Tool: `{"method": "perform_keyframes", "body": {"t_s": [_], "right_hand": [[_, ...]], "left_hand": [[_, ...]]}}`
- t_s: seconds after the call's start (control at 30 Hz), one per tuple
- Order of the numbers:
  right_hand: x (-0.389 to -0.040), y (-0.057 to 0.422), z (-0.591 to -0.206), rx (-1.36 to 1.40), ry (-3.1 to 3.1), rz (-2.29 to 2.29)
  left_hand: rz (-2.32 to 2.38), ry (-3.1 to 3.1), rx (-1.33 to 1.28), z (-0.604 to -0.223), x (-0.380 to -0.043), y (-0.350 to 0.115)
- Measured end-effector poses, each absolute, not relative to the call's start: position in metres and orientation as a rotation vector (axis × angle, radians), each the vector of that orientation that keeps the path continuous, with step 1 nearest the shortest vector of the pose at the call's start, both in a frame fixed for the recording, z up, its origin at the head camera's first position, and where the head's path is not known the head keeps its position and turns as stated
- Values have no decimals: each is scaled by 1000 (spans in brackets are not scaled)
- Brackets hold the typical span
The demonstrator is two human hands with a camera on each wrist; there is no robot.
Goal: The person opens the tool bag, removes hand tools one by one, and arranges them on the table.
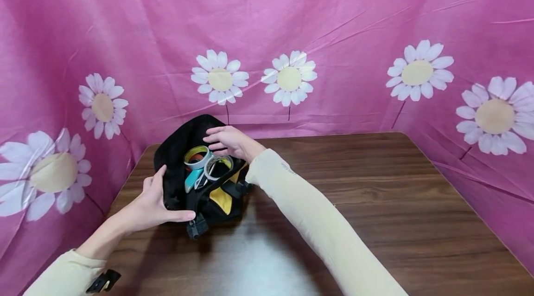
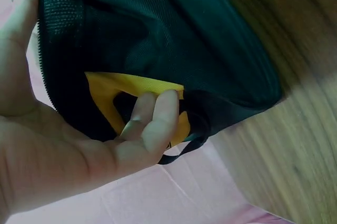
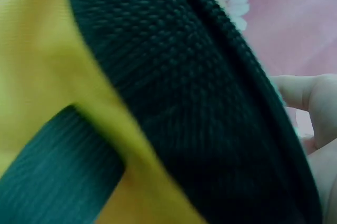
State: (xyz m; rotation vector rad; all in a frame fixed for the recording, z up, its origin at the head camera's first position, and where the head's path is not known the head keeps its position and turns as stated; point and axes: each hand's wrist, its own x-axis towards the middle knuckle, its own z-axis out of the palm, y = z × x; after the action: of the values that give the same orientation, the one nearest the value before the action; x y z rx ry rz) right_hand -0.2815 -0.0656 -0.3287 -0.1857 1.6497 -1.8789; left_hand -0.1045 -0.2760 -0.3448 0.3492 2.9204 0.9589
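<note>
A black tool bag with yellow panels sits on the left part of the table, its zipped top spread wide. My left hand grips the bag's left end, thumb by the zipper; in the left wrist view its fingertips curl against a yellow patch. Over the right side of the opening is my right hand, fingers loosely extended and holding nothing. Inside the bag lie two tape rolls, a pale blue one and a greyish one, beside a teal-handled tool.
The brown wood-grain table extends to the right of the bag. Pink cloth with large white daisies hangs round the back and both sides. A black strap buckle hangs at the bag's near corner.
</note>
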Motion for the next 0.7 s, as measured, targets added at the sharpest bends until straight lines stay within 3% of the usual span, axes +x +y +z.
{"method": "perform_keyframes", "body": {"t_s": [0.7], "right_hand": [[-271, -46, -379, -225, 1717, -1938]], "left_hand": [[1096, 2739, 183, -359, -104, -280]]}}
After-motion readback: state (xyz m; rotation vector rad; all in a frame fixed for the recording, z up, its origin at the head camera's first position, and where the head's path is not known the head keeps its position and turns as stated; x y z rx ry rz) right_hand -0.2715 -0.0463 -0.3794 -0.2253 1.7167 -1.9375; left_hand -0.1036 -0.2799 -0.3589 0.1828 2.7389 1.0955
